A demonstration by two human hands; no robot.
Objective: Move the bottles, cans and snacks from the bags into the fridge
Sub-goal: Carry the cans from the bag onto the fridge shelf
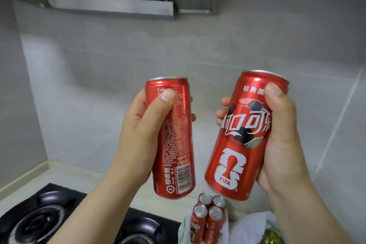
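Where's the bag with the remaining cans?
Head view, bottom edge, right of centre: the white bag holding four upright cans sits on the counter beside the stove, below the right hand.

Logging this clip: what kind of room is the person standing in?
Probably a home kitchen: a black gas hob with ring burners sits in a pale countertop, a steel extractor hood hangs above, and grey tiles cover the wall.
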